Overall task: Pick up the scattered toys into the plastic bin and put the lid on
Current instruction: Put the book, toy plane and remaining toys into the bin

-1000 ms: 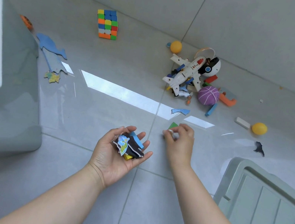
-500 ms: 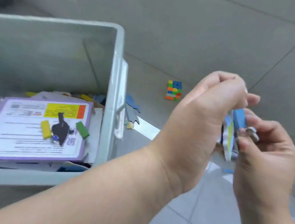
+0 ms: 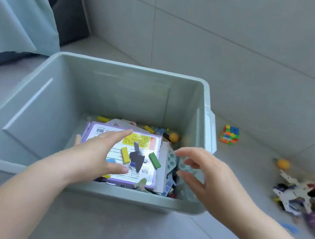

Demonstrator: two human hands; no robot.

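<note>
Grey tiles are covering the floor (image 3: 245, 61), and a pale teal curtain (image 3: 10, 11) is hanging at the upper left. The pale green plastic bin (image 3: 27, 118) is sitting open-topped on the floor in the middle, holding a purple-edged box (image 3: 148, 145) with a yellow block (image 3: 125, 155) and a green block (image 3: 154, 160) lying on it. The left hand (image 3: 96, 153) and right hand (image 3: 211, 176) are hovering over the bin, fingers spread, gripping nothing. A colour cube (image 3: 230, 134) and toy plane (image 3: 296, 192) are lying on the floor to its right.

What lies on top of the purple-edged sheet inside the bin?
A yellow block, a green block and a dark flat piece lie on the purple-edged sheet. The left hand covers its left part, so anything there is hidden.
</note>
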